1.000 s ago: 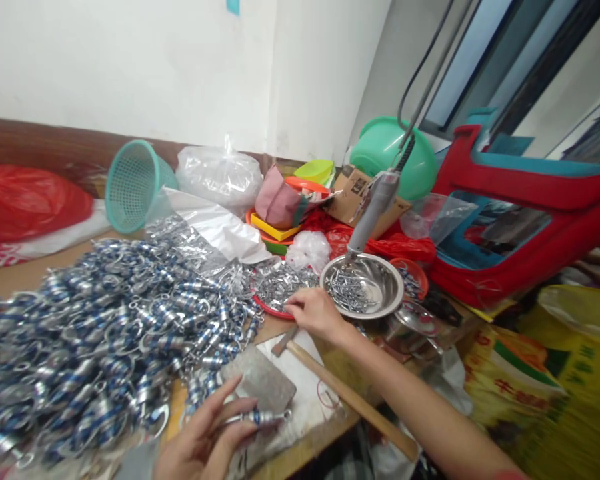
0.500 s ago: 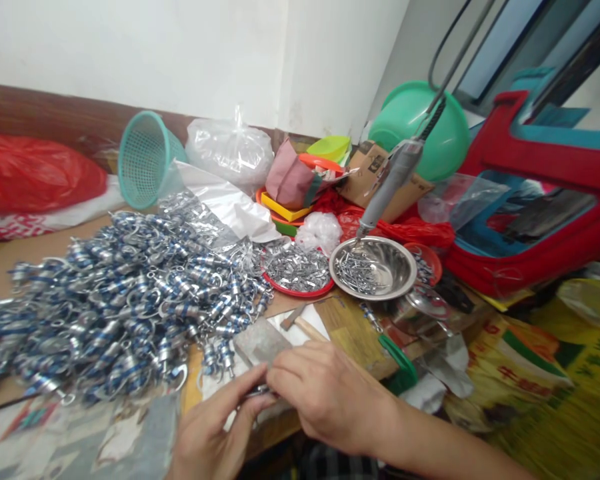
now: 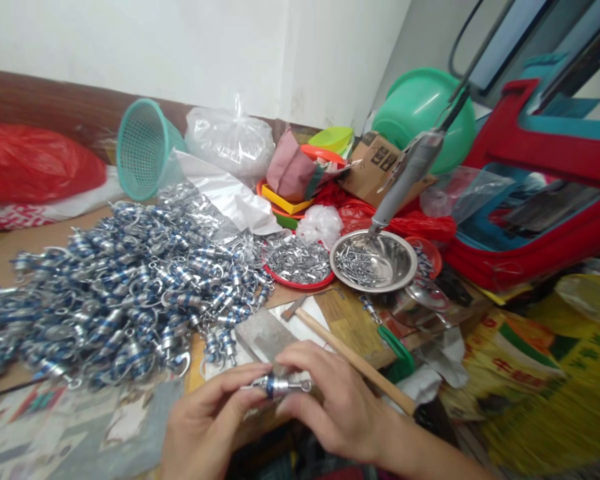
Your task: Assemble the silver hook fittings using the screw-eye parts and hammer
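While parts crowd the table, perhaps windows show.

A white wall spans the upper left above a brown band; a dark-framed window slants upper right, above red-and-blue plastic furniture.

- left hand pinches a silver-and-blue metal piece; right hand curls around its ringed end, can't tell if touching
- big messy heap of similar pieces off to the left
- hammer lying beside a flat metal block
- steel bowl with pins in it, grey power driver angled down at its back edge
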